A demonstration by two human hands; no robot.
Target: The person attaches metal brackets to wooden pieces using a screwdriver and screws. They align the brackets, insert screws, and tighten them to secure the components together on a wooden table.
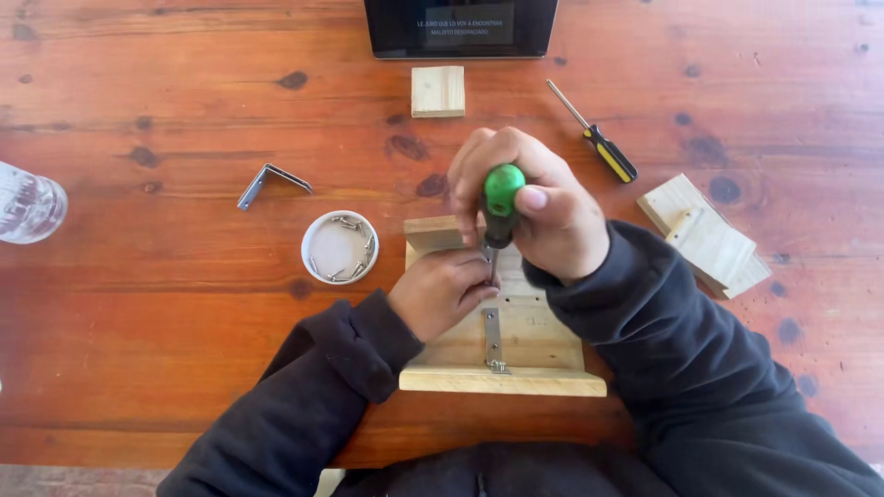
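**Right now: both hands on a screwdriver over a wooden piece**

Standing beside the table, I see the person's right hand [543, 213] closed around a green-handled screwdriver [502, 198], held nearly upright with its tip pointing down onto a pale wooden assembly [516, 345]. Their left hand [442, 293] is curled near the tip, fingers pinched close to the shaft and resting on the wood; whether they hold a screw I cannot tell. A narrow metal bracket [494, 339] lies flat along the board, running toward its near edge, just below the left hand.

Left of the wood, close by, sits a small white dish [339, 247] with a few screws in it, and beyond that an angled metal bracket [270, 182]. A second screwdriver [597, 144], yellow and black, lies behind the right hand, well apart. A small wooden block [437, 91] rests before a dark tablet [460, 28], more joined wood pieces [707, 237] lie at the right, and a clear glass [28, 204] stands at the far left edge.
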